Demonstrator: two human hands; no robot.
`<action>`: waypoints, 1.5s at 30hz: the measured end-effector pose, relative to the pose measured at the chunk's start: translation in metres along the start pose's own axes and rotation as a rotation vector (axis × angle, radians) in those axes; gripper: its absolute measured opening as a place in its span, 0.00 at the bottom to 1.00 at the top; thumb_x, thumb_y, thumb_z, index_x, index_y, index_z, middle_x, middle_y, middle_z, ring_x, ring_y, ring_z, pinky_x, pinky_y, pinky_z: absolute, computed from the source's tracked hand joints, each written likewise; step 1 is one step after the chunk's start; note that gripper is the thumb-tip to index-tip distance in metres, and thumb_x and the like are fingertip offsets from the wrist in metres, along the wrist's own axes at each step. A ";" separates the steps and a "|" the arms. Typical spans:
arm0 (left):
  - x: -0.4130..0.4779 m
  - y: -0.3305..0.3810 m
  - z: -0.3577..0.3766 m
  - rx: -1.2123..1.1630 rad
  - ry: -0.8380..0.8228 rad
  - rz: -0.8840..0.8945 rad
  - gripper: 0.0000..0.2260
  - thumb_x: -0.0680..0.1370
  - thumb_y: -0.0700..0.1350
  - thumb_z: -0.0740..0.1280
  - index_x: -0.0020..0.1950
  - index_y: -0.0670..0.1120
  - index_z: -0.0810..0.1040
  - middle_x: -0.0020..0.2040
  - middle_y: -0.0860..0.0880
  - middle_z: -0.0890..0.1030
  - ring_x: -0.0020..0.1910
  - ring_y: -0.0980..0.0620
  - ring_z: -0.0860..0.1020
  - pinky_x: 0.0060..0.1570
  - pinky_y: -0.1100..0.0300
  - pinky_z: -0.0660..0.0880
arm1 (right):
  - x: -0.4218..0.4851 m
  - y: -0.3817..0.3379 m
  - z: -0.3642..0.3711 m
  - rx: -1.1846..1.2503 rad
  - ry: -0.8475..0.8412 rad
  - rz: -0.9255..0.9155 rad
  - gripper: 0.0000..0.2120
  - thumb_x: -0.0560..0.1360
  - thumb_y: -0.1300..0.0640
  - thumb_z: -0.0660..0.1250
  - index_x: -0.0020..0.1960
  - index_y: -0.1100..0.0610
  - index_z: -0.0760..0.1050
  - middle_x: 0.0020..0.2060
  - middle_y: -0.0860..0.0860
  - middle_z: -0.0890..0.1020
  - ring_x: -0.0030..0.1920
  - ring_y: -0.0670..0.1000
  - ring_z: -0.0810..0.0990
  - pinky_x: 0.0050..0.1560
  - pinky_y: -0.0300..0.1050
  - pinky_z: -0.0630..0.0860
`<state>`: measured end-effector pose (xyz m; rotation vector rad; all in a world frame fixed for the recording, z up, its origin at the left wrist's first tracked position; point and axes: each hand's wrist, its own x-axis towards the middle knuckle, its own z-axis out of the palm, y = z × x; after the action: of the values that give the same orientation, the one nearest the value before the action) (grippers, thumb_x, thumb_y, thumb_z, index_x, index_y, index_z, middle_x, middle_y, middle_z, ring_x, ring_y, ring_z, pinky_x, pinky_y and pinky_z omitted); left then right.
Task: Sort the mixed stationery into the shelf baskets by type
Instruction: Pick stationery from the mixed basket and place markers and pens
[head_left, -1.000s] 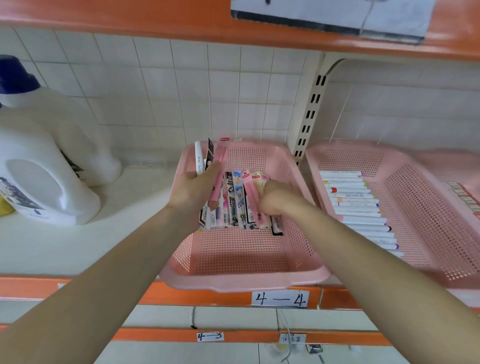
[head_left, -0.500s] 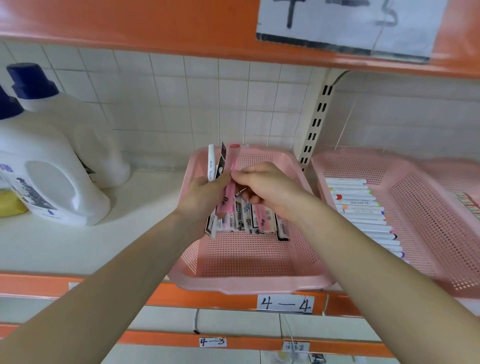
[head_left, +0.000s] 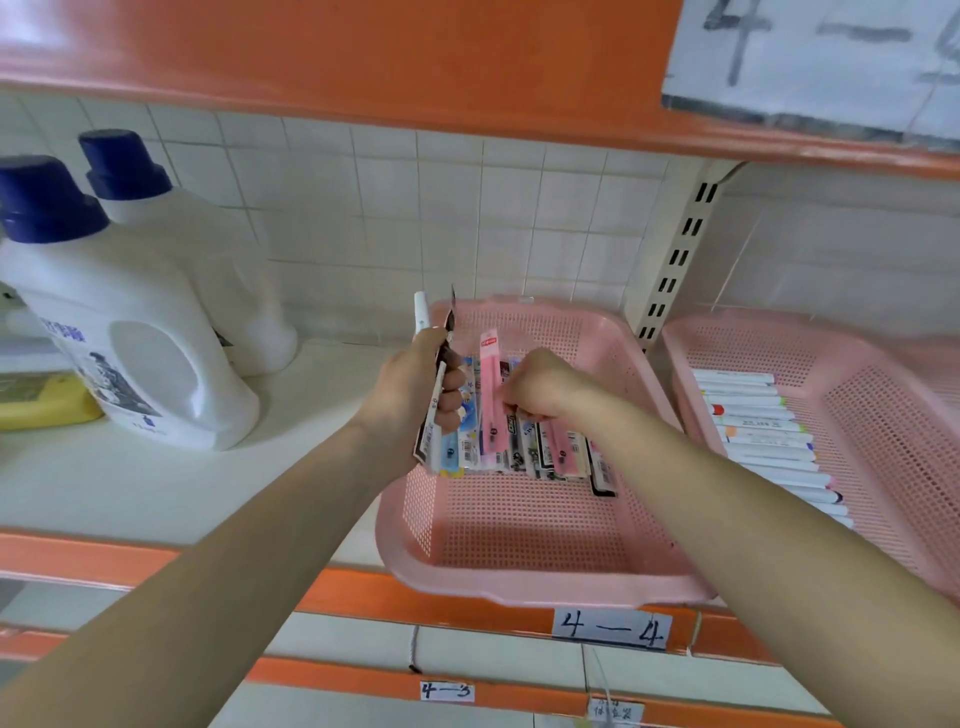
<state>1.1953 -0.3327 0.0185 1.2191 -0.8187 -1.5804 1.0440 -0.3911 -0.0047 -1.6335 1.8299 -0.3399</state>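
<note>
Pink pen pack (head_left: 489, 384), pinched by right hand (head_left: 545, 387), has left the bundle (head_left: 448, 441) the left hand (head_left: 410, 384) grips.

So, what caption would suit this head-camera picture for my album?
Left hand grips a bundle of packaged pens while the right hand pinches a pink pack in the nearer pink basket.

Seen as two bare arms only. On one side the left forearm (head_left: 234, 545), long and slim, uncovered from wrist to the picture's lower edge. On the other the right forearm (head_left: 753, 519), likewise uncovered, broader nearest the camera. Bare left hand (head_left: 410, 384) and bare right hand (head_left: 540, 387), plain skin throughout. Smooth, evenly lit, slightly blurred toward the bottom corners.
</note>
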 end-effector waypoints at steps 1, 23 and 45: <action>0.000 0.001 -0.001 -0.012 -0.014 -0.012 0.15 0.82 0.51 0.59 0.37 0.47 0.66 0.26 0.52 0.66 0.21 0.56 0.60 0.18 0.67 0.59 | 0.005 -0.001 0.004 -0.062 0.009 0.010 0.08 0.72 0.65 0.64 0.35 0.58 0.75 0.24 0.51 0.76 0.22 0.48 0.73 0.23 0.34 0.67; 0.004 -0.010 0.025 0.114 0.034 0.186 0.07 0.80 0.34 0.58 0.50 0.36 0.75 0.29 0.45 0.78 0.26 0.49 0.77 0.26 0.61 0.73 | -0.056 -0.006 -0.024 0.457 -0.101 -0.218 0.14 0.80 0.50 0.64 0.44 0.59 0.81 0.28 0.50 0.82 0.24 0.45 0.74 0.24 0.35 0.69; 0.008 -0.009 0.017 0.218 0.168 -0.042 0.05 0.79 0.39 0.62 0.44 0.42 0.75 0.31 0.48 0.68 0.25 0.54 0.68 0.25 0.64 0.67 | 0.012 0.025 0.011 -0.302 0.155 -0.091 0.03 0.70 0.62 0.63 0.38 0.60 0.72 0.34 0.51 0.76 0.31 0.49 0.74 0.26 0.38 0.67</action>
<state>1.1757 -0.3383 0.0124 1.5126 -0.8777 -1.4267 1.0311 -0.3953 -0.0310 -1.9466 2.0027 -0.2440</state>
